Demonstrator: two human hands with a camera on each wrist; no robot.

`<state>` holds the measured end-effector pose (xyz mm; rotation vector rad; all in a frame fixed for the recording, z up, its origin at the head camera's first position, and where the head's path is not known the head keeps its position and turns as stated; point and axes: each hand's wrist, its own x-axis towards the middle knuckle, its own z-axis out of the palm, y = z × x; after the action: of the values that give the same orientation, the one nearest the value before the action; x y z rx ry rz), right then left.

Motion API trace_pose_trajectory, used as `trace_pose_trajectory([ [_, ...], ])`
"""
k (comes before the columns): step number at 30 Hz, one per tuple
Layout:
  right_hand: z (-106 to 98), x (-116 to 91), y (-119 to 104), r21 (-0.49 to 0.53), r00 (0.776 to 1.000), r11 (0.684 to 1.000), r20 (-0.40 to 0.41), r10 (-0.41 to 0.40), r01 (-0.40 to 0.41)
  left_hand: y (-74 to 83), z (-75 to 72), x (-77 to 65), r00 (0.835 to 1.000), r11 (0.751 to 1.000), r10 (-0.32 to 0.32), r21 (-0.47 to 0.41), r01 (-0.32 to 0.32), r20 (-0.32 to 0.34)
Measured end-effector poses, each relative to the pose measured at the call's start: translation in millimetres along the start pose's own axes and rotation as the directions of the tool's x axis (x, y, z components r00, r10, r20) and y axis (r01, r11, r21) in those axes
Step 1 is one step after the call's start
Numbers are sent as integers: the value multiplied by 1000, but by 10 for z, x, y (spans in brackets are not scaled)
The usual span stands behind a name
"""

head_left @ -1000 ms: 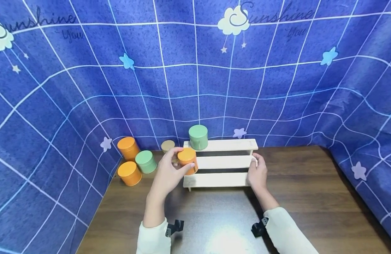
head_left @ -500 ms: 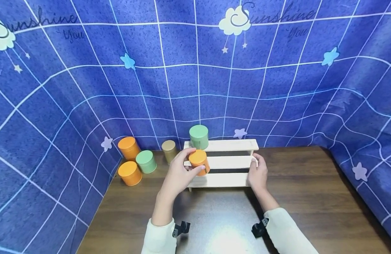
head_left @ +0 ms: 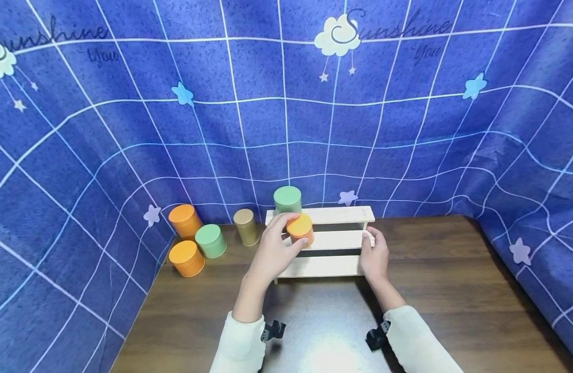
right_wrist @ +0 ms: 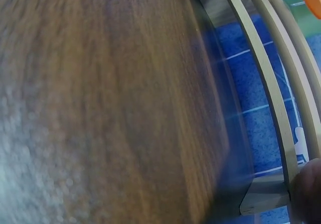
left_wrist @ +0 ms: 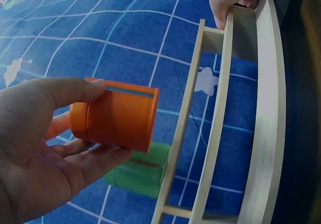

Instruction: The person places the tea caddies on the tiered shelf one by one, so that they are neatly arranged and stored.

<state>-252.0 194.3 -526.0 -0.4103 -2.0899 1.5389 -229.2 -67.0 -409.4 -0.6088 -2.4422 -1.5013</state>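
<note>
My left hand [head_left: 278, 253] holds an orange round tin [head_left: 301, 229] upright between thumb and fingers, over the left half of a white three-tier wooden rack [head_left: 330, 266]. In the left wrist view, the orange tin [left_wrist: 120, 116] hangs apart from the slats, its lid under the thumb side. A green tin [head_left: 287, 198] stands at the left end of the top tier, just behind the orange one, its lower part partly hidden by it. At the rack's right end, my right hand [head_left: 375, 257] grips the side by the middle and lower tiers; only a blurred fingertip [right_wrist: 307, 189] shows in the right wrist view.
Left of the rack, on the brown wooden table [head_left: 435, 290], stand a slim gold tin [head_left: 246, 228], another green tin [head_left: 211, 241] and two orange tins, one behind [head_left: 185, 221] and one in front [head_left: 187, 259]. A blue patterned cloth [head_left: 314, 129] rises behind the rack and at both sides.
My left hand has carried the orange tin rightward and slightly back over the rack, uncovering the gold tin. The right hand keeps its grip on the rack's end.
</note>
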Motion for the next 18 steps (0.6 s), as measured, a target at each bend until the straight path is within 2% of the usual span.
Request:
trace_pose_trajectory([
  [3, 17, -19, 21, 3, 1000, 1000, 11, 11, -11, 8, 39, 26, 1000, 1000, 15, 9, -15, 6],
  [9, 14, -48, 9, -3, 1000, 1000, 23, 21, -21, -5, 124, 37, 1000, 999, 4, 49, -5, 18],
  [14, 4, -25, -6, 3, 1000, 1000, 18, 19, -19, -3, 210, 130, 999, 995, 35, 88, -37, 20],
  [18, -5, -9, -11, 5, 1000, 1000, 14, 13, -13, -30, 294, 219, 999, 995, 45, 83, -47, 24],
])
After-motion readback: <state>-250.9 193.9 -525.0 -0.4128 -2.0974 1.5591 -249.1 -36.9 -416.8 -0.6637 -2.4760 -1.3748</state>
